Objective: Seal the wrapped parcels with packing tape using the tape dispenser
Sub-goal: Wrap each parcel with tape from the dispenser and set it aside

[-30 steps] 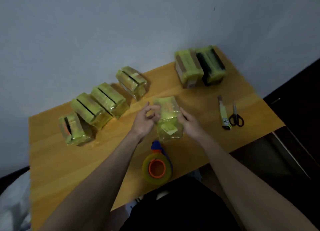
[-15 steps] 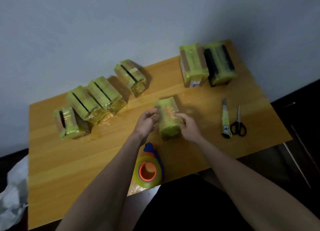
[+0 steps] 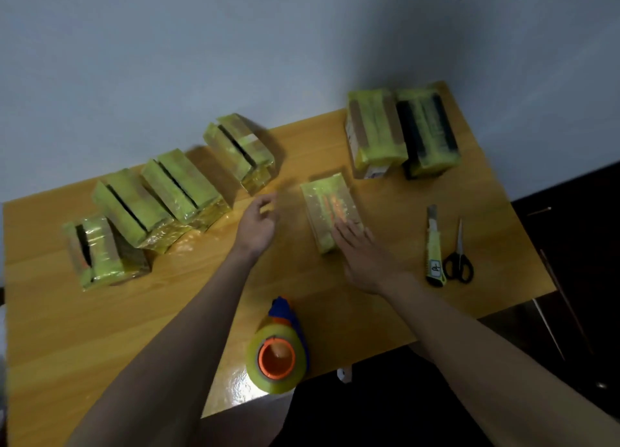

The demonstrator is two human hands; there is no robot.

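While my right hand (image 3: 364,259) lies flat-fingered on the parcel (image 3: 330,212) | left hand (image 3: 256,225) loosely curled, empty | tape dispenser (image 3: 278,349) near tabletop (image 3: 100,329) edge

Bare surface (image 3: 84,339) lies open front left. A row of parcels (image 3: 174,191) blocks the rear left; two larger parcels (image 3: 402,131) block the rear right. The tape dispenser (image 3: 278,349) stands at the front edge; knife (image 3: 435,248) and scissors (image 3: 459,255) lie right.

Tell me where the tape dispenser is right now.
In the head view the tape dispenser lies untouched at the table's near edge, between the forearms, nearer than the left hand and right hand.
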